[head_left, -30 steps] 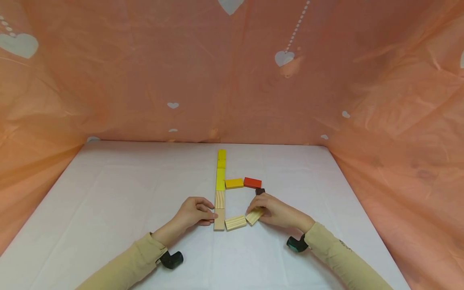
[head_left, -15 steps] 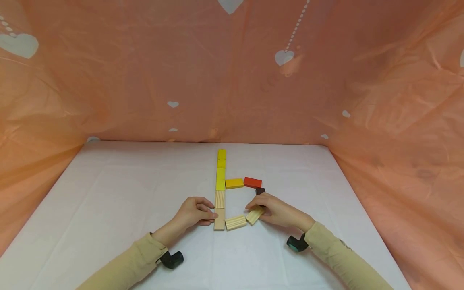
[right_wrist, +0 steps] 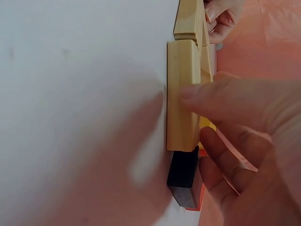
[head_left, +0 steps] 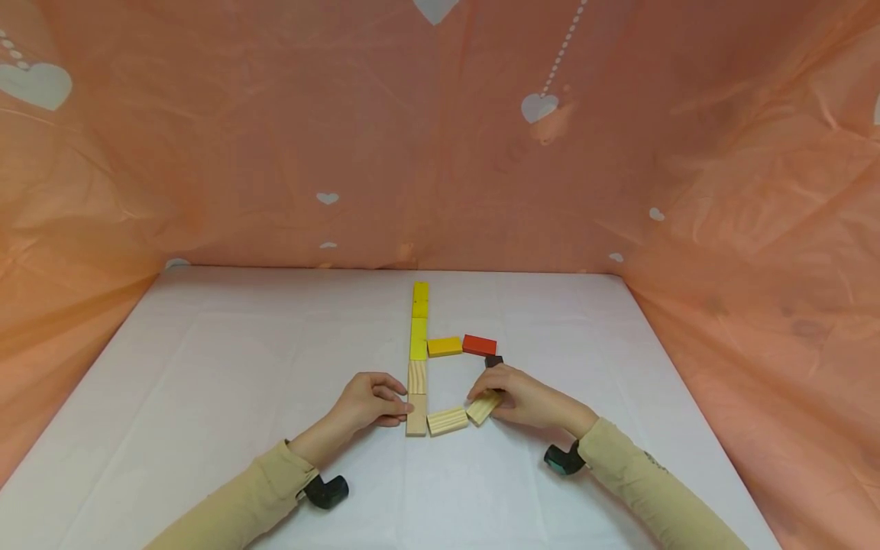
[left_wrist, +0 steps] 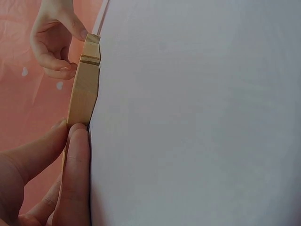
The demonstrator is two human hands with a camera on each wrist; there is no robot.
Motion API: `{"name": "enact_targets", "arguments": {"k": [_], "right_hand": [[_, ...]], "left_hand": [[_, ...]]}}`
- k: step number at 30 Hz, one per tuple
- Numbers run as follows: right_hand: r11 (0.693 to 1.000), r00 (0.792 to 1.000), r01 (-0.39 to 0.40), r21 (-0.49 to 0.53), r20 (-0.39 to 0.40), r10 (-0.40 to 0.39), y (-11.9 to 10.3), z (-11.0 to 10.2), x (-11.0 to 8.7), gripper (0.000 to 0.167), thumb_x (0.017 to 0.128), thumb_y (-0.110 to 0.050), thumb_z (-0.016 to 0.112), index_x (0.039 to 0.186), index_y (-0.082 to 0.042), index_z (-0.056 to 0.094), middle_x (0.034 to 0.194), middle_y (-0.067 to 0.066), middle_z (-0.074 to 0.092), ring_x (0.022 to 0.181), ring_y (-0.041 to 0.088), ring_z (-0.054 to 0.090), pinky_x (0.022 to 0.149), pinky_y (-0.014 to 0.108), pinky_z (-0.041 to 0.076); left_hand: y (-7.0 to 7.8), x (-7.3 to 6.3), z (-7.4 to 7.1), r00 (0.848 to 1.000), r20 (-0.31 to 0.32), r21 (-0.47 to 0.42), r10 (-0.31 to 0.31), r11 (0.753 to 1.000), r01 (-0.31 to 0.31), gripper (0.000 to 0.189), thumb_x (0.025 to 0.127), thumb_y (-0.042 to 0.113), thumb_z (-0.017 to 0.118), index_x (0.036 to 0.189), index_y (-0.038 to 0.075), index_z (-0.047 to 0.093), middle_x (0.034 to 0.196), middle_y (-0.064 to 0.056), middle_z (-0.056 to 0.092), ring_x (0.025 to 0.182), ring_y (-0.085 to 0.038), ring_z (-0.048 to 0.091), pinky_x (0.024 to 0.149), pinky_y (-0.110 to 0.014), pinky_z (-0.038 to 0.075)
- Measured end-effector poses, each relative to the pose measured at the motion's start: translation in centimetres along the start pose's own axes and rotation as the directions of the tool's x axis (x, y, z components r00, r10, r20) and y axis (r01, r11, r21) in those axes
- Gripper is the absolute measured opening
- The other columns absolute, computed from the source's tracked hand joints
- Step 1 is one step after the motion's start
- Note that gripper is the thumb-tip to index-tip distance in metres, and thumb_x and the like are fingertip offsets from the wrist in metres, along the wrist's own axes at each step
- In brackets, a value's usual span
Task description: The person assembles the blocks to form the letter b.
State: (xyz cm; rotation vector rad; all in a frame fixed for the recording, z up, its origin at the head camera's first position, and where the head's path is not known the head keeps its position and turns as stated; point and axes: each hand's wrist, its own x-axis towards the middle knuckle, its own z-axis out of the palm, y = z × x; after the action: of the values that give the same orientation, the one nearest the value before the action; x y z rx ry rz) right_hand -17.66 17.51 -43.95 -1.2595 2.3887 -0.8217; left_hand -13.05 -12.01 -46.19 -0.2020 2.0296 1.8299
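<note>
My left hand (head_left: 371,401) holds the plain wooden block (head_left: 415,425) at the near end of a straight column, its thumb on top and fingers along the left side. Farther up that column lie a striped wooden block (head_left: 416,377) and two yellow blocks (head_left: 418,338). With thumb and finger on opposite sides, my right hand (head_left: 532,399) pinches a slanted pale wooden block (right_wrist: 181,129). Its end meets another pale wooden block (head_left: 447,421) that reaches to the column's foot. Partly hidden by the right hand is a dark block (right_wrist: 182,169). All the blocks lie flat.
An orange-yellow block (head_left: 444,347) and a red block (head_left: 479,345) form the loop's far side, right of the column. White cloth covers the table (head_left: 241,344). Pink curtain (head_left: 385,137) with white hearts stands behind and at both sides. Black wrist cameras (head_left: 326,493) hang under the sleeves.
</note>
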Motion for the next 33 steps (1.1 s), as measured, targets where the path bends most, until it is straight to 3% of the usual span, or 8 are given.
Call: {"name": "enact_targets", "arguments": {"k": [12, 33], "right_hand": [[0.999, 1.000, -0.026, 0.025, 0.010, 0.026, 0.12, -0.21, 0.12, 0.030, 0.082, -0.015, 0.078, 0.109, -0.018, 0.068, 0.106, -0.011, 0.061, 0.100, 0.010, 0.050, 0.088, 0.027, 0.049], [1.000, 1.000, 0.008, -0.008, -0.014, -0.008, 0.38, 0.14, 0.08, 0.031, 0.079, -0.016, 0.081, 0.107, -0.018, 0.068, 0.103, -0.011, 0.061, 0.094, 0.008, 0.050, 0.082, 0.024, 0.048]], "left_hand": [[-0.18, 0.32, -0.02, 1.000, -0.012, 0.010, -0.012, 1.000, 0.012, 0.030, 0.074, -0.004, 0.079, 0.100, -0.006, 0.062, 0.074, -0.010, 0.066, 0.064, -0.019, 0.067, 0.058, -0.032, 0.060], [-0.53, 0.41, -0.05, 1.000, -0.005, 0.000, 0.006, 1.000, -0.006, 0.030, 0.075, -0.004, 0.078, 0.100, -0.007, 0.062, 0.074, -0.010, 0.066, 0.064, -0.019, 0.067, 0.059, -0.032, 0.061]]}}
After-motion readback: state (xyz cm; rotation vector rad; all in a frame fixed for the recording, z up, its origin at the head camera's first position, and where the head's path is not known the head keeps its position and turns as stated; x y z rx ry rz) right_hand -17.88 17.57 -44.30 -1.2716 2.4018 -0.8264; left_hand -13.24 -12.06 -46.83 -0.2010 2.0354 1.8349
